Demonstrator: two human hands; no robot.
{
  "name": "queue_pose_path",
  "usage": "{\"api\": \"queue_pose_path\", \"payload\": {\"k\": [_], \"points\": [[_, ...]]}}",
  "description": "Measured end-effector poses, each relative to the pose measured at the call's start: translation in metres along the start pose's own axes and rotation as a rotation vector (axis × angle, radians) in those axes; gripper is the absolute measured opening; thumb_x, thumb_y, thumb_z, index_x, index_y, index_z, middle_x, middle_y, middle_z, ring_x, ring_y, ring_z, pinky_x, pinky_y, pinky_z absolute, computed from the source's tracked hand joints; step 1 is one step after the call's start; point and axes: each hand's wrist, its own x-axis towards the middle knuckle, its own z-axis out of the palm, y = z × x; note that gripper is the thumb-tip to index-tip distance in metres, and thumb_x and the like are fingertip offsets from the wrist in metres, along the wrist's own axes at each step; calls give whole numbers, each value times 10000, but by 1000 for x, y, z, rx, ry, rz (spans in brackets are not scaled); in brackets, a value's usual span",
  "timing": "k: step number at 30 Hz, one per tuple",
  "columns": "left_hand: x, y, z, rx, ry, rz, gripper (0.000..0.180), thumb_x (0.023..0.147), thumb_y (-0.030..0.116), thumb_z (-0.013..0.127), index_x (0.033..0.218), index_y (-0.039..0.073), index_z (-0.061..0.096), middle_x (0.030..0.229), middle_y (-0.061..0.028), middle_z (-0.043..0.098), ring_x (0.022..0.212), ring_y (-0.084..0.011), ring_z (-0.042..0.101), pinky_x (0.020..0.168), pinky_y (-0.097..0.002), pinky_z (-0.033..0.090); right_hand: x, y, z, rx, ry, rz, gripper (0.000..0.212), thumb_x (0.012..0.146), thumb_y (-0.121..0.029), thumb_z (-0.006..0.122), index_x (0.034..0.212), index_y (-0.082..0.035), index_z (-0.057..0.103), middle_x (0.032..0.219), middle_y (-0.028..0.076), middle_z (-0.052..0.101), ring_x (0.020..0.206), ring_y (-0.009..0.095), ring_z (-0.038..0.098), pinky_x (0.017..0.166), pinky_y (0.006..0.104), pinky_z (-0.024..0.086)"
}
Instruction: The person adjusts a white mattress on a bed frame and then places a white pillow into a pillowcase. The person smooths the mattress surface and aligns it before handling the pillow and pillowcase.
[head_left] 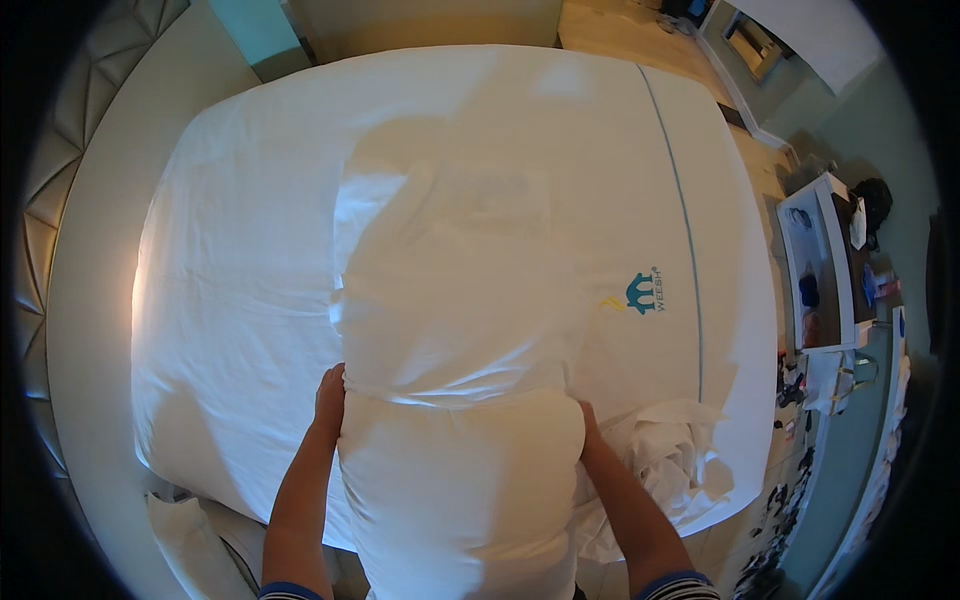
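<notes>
A plump white pillow rests against my body at the near edge of the bed. Its far end is inside a white pillowcase, which lies loose and mostly flat across the mattress beyond it. The pillowcase's opening makes a creased line across the pillow. My left hand grips the left end of that opening, against the pillow's side. At the right end, my right hand holds the edge the same way. Most fingers of both hands are hidden behind the fabric.
The bed has a white sheet with a blue-green stripe and logo at the right. Crumpled white cloth lies by my right forearm. Another pillow is at the lower left. A padded headboard stands left; a white cabinet stands right.
</notes>
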Motion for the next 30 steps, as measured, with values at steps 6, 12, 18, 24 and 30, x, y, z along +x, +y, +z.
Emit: {"api": "queue_pose_path", "payload": {"k": [6, 12, 18, 24, 30], "points": [[-1, 54, -31, -337, 348, 360, 148, 696, -3, 526, 836, 31, 492, 837, -96, 496, 784, -236, 482, 692, -283, 419, -73, -9, 26, 273, 325, -250, 212, 723, -94, 578, 915, -4, 564, 888, 125, 569, 825, 206, 555, 695, 288, 437], [-33, 127, -71, -308, 158, 630, 121, 655, -20, 502, 756, 17, 448, 719, -126, 465, 670, -255, 471, 611, -297, 399, -104, -89, 38, 383, 558, -408, 182, 809, -73, 483, 957, 18, 540, 895, 101, 581, 798, 172, 553, 708, 261, 430], [-86, 198, -94, -372, 2, 574, 530, 587, 191, 688, 1001, 9, 410, 952, -130, 397, 809, -236, 429, 698, -327, 388, -108, -98, 81, 319, 667, -503, 94, 733, -15, 478, 800, 3, 542, 674, 161, 527, 593, 289, 530, 534, 311, 414], [-103, 245, -89, 203, 180, 543, 553, 537, 153, 708, 993, 28, 423, 948, -140, 430, 882, -314, 448, 732, -386, 398, -116, -142, 77, 8, 383, -700, 148, 601, -40, 574, 608, -42, 426, 555, 111, 468, 499, 304, 482, 440, 377, 381], [-79, 198, -74, 309, 426, 562, 86, 606, 73, 511, 624, 31, 439, 656, -99, 445, 674, -286, 457, 583, -379, 354, -176, -124, 89, -121, 163, -694, 145, 608, -90, 602, 627, -57, 462, 545, 103, 478, 484, 292, 498, 454, 367, 401]]}}
